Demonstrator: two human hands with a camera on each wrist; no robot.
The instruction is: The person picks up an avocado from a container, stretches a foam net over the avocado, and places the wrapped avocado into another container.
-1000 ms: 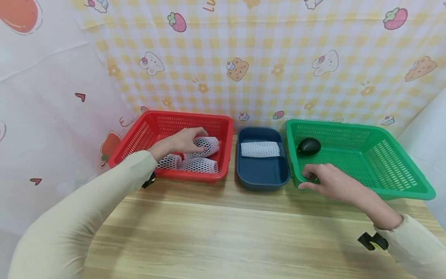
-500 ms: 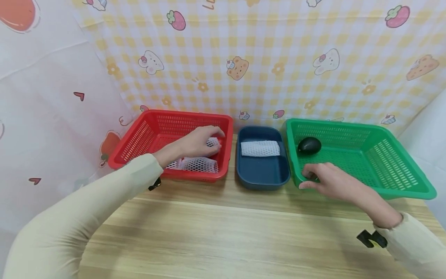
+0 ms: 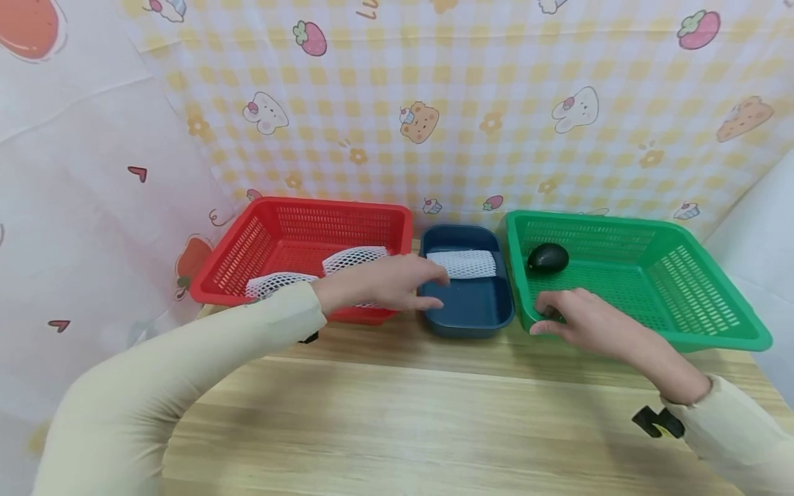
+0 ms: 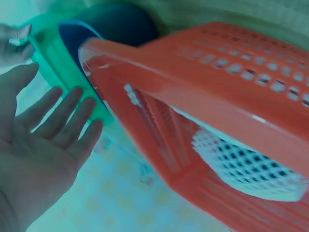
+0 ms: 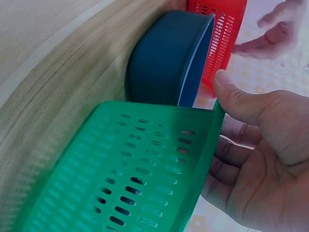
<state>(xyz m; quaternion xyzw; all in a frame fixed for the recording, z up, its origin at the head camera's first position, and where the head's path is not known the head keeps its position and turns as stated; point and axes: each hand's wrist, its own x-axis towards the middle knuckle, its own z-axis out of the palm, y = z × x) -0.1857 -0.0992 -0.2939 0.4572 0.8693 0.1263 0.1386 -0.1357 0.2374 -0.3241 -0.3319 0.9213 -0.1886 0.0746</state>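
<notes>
My left hand (image 3: 403,281) is over the gap between the red basket (image 3: 340,215) and the dark blue tub (image 3: 468,304), fingers spread and holding nothing. In the red basket lie white foam net sleeves (image 3: 353,257), rounded, with a darker tone showing through their holes. A flat white foam net sleeve (image 3: 465,264) lies across the back of the tub. My right hand (image 3: 577,320) grips the near left corner of the green basket (image 3: 611,284), fingers over the inner side and thumb outside. A dark avocado (image 3: 548,258) rests inside that basket, beyond the hand.
Red basket, tub and green basket stand in a row along the back of a wooden table (image 3: 397,413). A checked cloth (image 3: 459,172) hangs close behind them. White cloth (image 3: 93,241) hangs at the left side.
My left hand has moved right, out of the red basket to the tub's left rim, uncovering the netted sleeves. My right hand and the avocado have kept their places.
</notes>
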